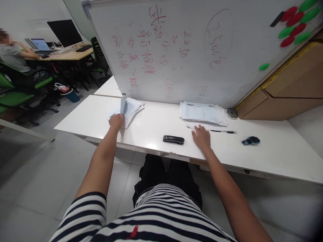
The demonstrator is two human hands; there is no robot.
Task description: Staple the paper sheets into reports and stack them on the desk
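Observation:
My left hand point(116, 122) is closed on a printed sheet of paper point(116, 112), whose edge is lifted and curled over. Under and beside it lies a loose, fanned-out stack of papers point(133, 109). On the white table, my right hand point(202, 137) rests with its fingers apart and holds nothing. Its fingertips are close to a thin pen-like item point(224, 131) and just below a second stack of printed papers point(200, 112). Between my hands, nearer the right one, a black stapler point(173, 139) lies on its own.
A whiteboard point(191, 67) with red handwriting stands along the table's back. Cardboard boxes point(267, 104) and a small grey object point(232, 113) are at the right, with a dark bluish item point(250, 140) in front. Further left, a person point(15, 57) sits at a desk.

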